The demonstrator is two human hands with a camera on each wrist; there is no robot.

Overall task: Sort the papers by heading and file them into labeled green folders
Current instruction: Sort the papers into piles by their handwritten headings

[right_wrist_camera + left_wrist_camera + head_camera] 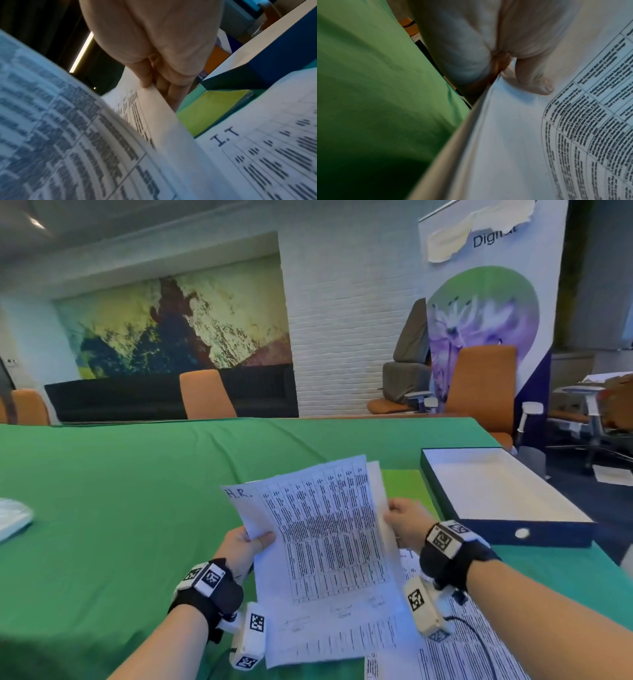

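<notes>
Both hands hold a small sheaf of printed table sheets (322,546) up over the green table. The top sheet carries a handwritten "H.R." heading at its upper left corner. My left hand (248,544) pinches the sheaf's left edge, thumb (537,86) on the front. At the right edge my right hand (402,520) pinches the back sheet (154,102), thumb on top and fingers behind. Another sheet headed "I.T" (257,155) lies flat on the table under my right wrist. A light green folder (406,486) lies beyond the sheaf, mostly hidden by it.
An open dark blue box (507,534) with a white inside stands at the right of the table. A white object (12,517) lies at the left edge. The green cloth (137,491) covers the table. Orange chairs (205,393) stand behind it.
</notes>
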